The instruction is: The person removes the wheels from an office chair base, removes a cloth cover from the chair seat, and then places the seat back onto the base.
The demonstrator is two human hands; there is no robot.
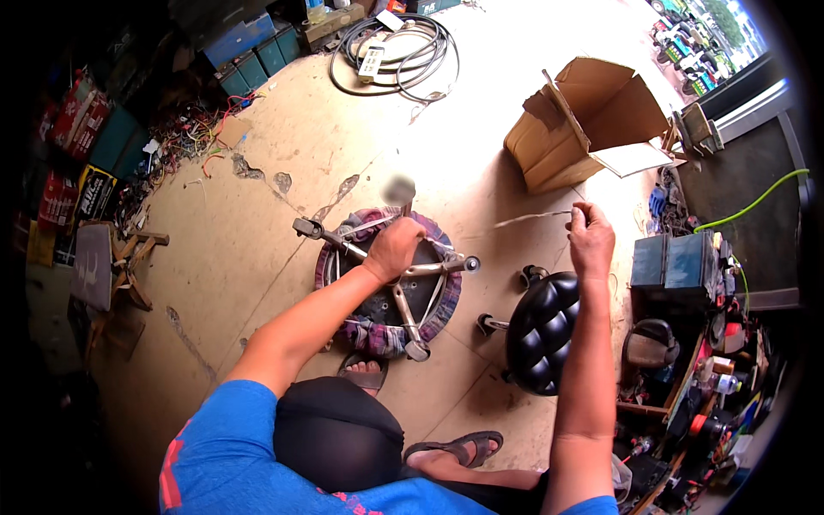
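Note:
An upturned round stool, with a plaid fabric cover and metal legs fitted with castors, lies in front of me. White strips cross it. My left hand is closed at its upper middle; what the fingers grip is hidden. Farther right, my right hand pinches a thin pale strip, stretched leftward in the air, its far part blurred. Beneath that arm is a black tufted round stool on castors.
An open cardboard box stands upper right, a coiled cable farther back. Loose wires and a small wooden stool line the left side. Batteries and cluttered shelves edge the right, below a doorway.

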